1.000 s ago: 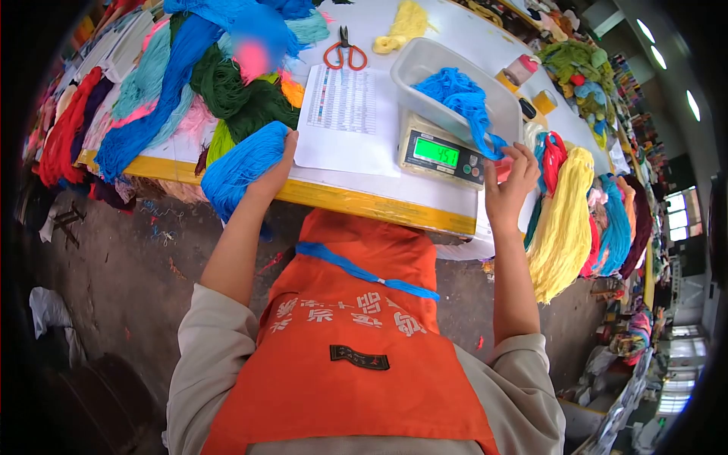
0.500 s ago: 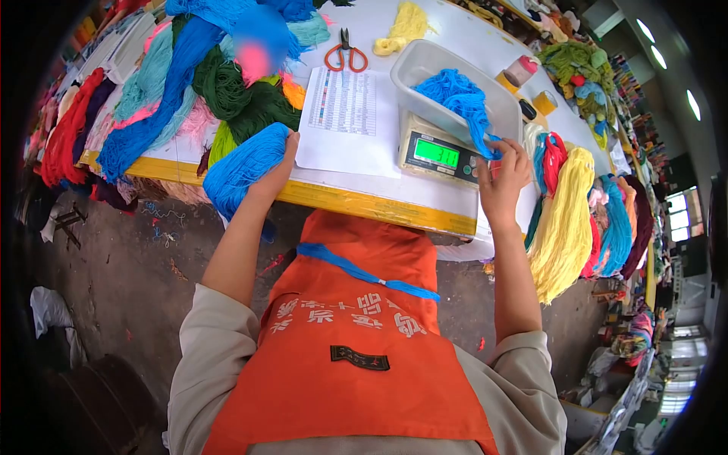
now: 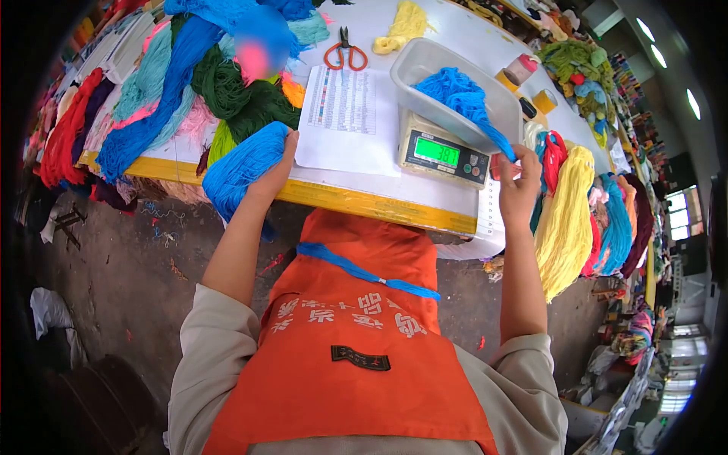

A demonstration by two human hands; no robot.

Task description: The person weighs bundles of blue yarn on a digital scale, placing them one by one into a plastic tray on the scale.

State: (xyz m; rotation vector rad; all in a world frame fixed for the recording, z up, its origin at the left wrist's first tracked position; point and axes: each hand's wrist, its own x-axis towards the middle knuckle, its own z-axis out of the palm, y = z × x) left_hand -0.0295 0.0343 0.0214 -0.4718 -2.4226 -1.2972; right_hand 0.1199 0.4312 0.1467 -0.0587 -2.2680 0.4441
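At the table's front edge, my left hand (image 3: 282, 168) is closed around a skein of blue yarn (image 3: 241, 168), which hangs over the edge. My right hand (image 3: 520, 188) pinches the tail of another blue yarn bundle (image 3: 453, 92) at the near right corner of a pale plastic tub (image 3: 409, 59). Most of that bundle lies inside the tub. The tub rests on a digital scale (image 3: 418, 168), whose green display (image 3: 436, 152) seems to read 387. A printed sheet (image 3: 345, 148) lies left of the scale, between my hands.
Red-handled snips (image 3: 335, 61) and a pale yellow yarn hank (image 3: 406, 24) lie behind the sheet. Dark green yarn (image 3: 262, 114) and other skeins are heaped left. Yellow hanks (image 3: 565, 227) hang at the right edge. Thread cones (image 3: 523, 68) stand behind the tub.
My right hand has moved slightly right, drawing the yarn tail out over the tub's corner. The scale's digits have changed from about 311. My left hand stays in place.
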